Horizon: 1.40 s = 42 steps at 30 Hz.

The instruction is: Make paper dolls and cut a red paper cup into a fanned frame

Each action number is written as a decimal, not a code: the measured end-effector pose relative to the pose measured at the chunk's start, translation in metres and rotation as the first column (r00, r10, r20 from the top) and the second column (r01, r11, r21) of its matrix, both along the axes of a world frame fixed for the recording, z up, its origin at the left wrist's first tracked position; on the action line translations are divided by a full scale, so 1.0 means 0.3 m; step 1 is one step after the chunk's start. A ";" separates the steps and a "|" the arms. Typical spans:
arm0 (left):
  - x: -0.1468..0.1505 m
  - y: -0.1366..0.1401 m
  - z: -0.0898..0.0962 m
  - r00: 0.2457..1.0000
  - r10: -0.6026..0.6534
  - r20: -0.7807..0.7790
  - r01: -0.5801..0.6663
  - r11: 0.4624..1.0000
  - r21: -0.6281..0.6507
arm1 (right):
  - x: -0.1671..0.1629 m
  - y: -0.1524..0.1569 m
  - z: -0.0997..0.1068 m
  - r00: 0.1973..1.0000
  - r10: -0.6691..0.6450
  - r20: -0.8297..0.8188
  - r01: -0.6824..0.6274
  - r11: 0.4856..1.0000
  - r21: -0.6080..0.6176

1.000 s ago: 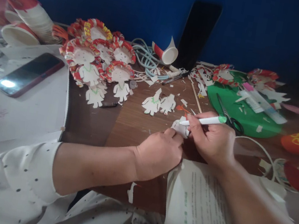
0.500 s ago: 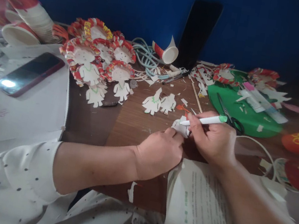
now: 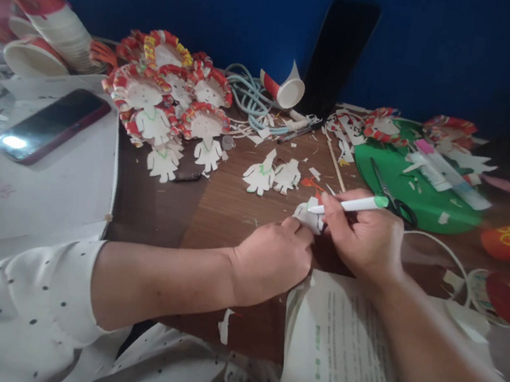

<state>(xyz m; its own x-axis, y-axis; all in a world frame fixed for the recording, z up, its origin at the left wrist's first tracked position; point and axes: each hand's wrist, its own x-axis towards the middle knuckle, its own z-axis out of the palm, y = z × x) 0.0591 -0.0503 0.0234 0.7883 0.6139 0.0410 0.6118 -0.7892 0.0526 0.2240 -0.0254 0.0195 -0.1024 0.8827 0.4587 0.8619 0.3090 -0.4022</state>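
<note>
In my right hand (image 3: 365, 237) is a white marker pen (image 3: 348, 205) with a green end, its tip at a small white paper cutout (image 3: 308, 216). My left hand (image 3: 275, 257) grips the lower edge of that cutout with curled fingers, partly hiding it. Two more paper figure cutouts lie just beyond: one (image 3: 260, 173) has a green line at its neck, the other (image 3: 287, 177) stands close beside it. An orange-red paper scrap (image 3: 312, 185) rests near the marker tip.
Paper dolls with red rims (image 3: 163, 96) pile up at the back left. Scissors (image 3: 392, 199) lie on a green sheet (image 3: 432, 196) at right. An open book (image 3: 346, 345) is under my right forearm. A lit phone (image 3: 52, 125) rests on white board at left.
Almost nothing differs. The marker has shifted very slightly in my right hand, while my left hand stays on the cutout.
</note>
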 end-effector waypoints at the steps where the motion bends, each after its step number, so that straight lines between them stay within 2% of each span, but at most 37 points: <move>1: 0.000 0.000 0.000 1.000 0.001 0.000 -0.001 1.000 -0.001 | 0.000 -0.001 0.001 1.000 -0.001 -0.005 0.001 1.000 -0.005; 42: -0.002 -0.006 -0.001 1.000 -0.002 0.017 0.002 1.000 0.000 | -0.001 -0.006 0.010 1.000 -0.031 -0.005 0.031 0.999 -0.028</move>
<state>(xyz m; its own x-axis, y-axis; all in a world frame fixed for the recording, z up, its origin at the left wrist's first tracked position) 0.0586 -0.0520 0.0230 0.7888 0.6123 0.0546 0.6092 -0.7905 0.0630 0.2238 -0.0273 0.0225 -0.0722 0.8978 0.4344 0.8685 0.2707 -0.4152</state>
